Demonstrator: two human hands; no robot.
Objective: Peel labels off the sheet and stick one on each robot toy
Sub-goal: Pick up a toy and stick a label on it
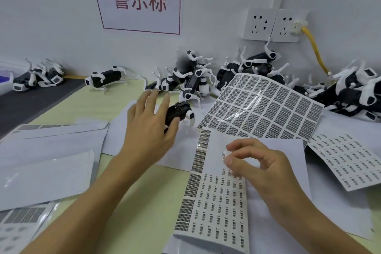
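The left hand is covering the near end of a black robot toy, so its grip there is staying hidden, and its fingertips are blurring. The right hand is pinching 1 small label whose print is showing too small to read. That hand is also hiding part of the label sheet, whose lower edge is running out of the picture. The toys in the pile at the far right are overlapping, so they are blending together.
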